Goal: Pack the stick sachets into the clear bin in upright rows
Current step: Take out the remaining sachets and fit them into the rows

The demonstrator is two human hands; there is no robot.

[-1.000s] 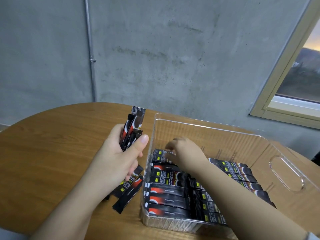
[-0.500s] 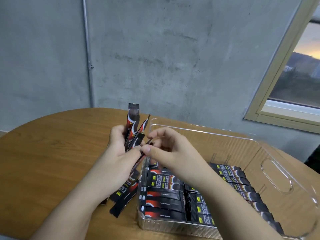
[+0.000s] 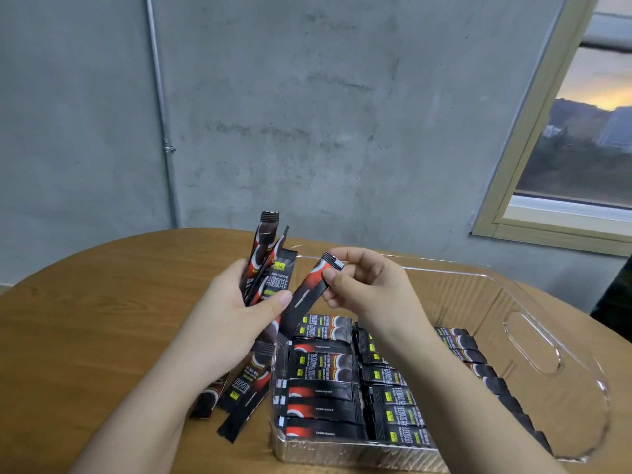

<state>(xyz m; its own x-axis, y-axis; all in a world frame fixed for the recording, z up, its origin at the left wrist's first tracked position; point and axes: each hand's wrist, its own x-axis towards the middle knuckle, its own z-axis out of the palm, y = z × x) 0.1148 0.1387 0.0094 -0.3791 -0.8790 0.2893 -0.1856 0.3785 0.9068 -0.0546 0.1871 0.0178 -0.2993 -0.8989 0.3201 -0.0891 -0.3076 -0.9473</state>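
Observation:
My left hand grips a bunch of black-and-red stick sachets upright, just left of the clear bin. My right hand pinches the top end of a single sachet, which slants down toward the left hand above the bin's near-left corner. Several sachets lie in rows along the bin's floor, partly hidden by my right forearm. More loose sachets lie on the wooden table under my left wrist.
The round wooden table extends left of the bin. The bin's right half with its handle cut-out holds no sachets. A concrete wall and a window stand behind the table.
My right hand came out of the bin, reached the bunch in my left hand and has pulled one sachet out to the right. The left hand stayed where it was.

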